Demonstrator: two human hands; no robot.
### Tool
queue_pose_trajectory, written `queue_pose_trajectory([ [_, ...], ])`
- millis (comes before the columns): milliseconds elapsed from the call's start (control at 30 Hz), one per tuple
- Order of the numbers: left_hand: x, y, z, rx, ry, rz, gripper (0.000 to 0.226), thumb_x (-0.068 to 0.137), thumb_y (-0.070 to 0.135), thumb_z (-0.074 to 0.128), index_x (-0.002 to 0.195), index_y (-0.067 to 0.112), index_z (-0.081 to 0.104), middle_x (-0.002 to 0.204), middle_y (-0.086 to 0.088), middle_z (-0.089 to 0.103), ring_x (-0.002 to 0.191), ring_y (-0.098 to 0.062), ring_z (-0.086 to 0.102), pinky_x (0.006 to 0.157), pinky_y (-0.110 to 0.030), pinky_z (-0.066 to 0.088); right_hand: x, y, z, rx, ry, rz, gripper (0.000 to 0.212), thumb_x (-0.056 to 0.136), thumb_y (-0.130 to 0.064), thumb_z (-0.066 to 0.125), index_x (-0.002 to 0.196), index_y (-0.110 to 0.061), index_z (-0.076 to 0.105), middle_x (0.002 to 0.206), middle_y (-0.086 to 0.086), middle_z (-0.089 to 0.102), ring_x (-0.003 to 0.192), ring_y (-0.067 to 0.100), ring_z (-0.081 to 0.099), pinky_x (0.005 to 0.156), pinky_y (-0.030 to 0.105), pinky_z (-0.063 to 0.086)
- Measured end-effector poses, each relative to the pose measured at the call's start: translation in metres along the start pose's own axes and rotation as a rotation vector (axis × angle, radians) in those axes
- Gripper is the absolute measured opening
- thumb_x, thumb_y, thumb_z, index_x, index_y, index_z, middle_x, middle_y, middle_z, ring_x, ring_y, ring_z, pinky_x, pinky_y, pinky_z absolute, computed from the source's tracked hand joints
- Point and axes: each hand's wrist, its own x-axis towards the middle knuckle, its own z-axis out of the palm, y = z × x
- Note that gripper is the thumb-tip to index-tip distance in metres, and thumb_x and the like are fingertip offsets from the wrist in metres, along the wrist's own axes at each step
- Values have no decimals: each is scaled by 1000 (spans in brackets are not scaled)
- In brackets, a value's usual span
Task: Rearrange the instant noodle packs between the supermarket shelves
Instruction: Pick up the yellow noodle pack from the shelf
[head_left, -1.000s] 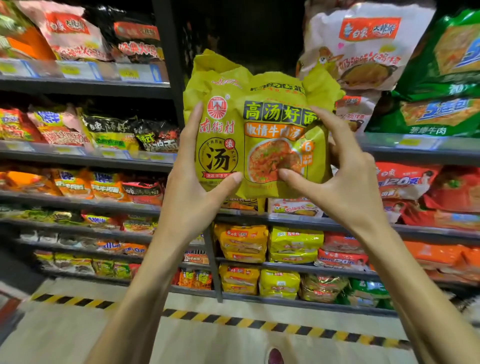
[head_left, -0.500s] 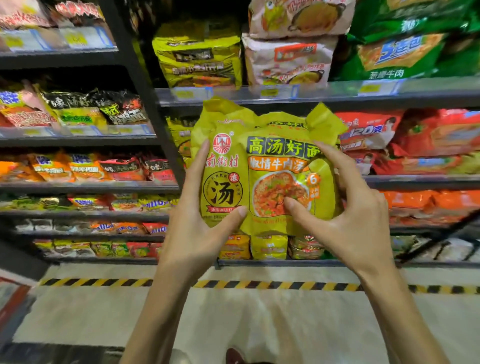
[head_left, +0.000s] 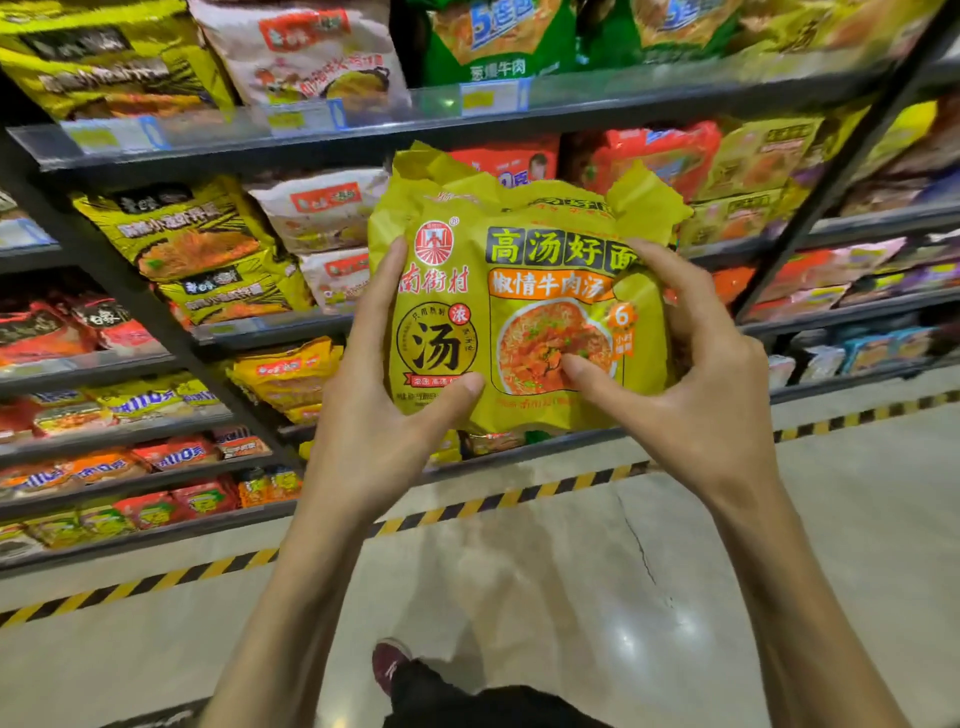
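Shelves (head_left: 571, 111) have swung and tilted across our view since a moment ago. The yellow beef-soup noodle multipack (head_left: 524, 312) stays lifted before them, our left hand (head_left: 379, 431) and right hand (head_left: 696, 415) pinching its sides, thumbs on front. Squeezing harder could crush noodles; slick film could slip. Polished pale floor (head_left: 519, 571) underfoot, striped hazard tape (head_left: 498, 500) edging it.

A pale, glossy floor (head_left: 519, 597) is crossed by yellow-and-black tape (head_left: 498, 500). A thin crack (head_left: 638, 545) is seen in it. Price tags (head_left: 488, 97) are shown above.
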Motion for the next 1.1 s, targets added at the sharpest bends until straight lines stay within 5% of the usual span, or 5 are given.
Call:
queue_pose_trajectory([
  [267,-17,21,93,-31,-113,16,95,85,12,80,157,41,24,156,34,29,141,12,33,113,-24,37,-41,42,-81,6,65,133,78,74,-31,86,140,-41,45,118,-32,62,101,-2,67,86,36,59],
  [400,0,34,125,-16,-144,54,94,86,15,79,156,43,23,153,39,29,139,16,33,108,-11,35,-34,56,-112,6,106,163,80,75,-31,86,141,-45,43,120,-29,62,104,-2,66,87,35,59],
  [633,43,47,193,-44,-247,105,94,82,25,78,156,44,23,149,45,28,138,13,37,114,-34,40,-15,100,-162,-37,189,182,79,75,-31,85,142,-39,45,122,-21,64,103,-1,67,87,35,59],
  [900,109,58,286,-127,-304,145,95,85,16,78,158,40,22,157,27,33,140,4,41,115,-42,41,34,160,-228,-104,164,220,83,74,-33,87,141,-48,40,116,-25,64,98,4,70,85,39,59],
  [1100,170,75,349,-104,-294,229,98,83,4,79,158,31,24,153,34,29,139,17,31,109,-8,31,89,205,-285,-181,109,179,90,72,-30,87,142,-50,35,127,-24,59,108,4,65,88,42,57],
])
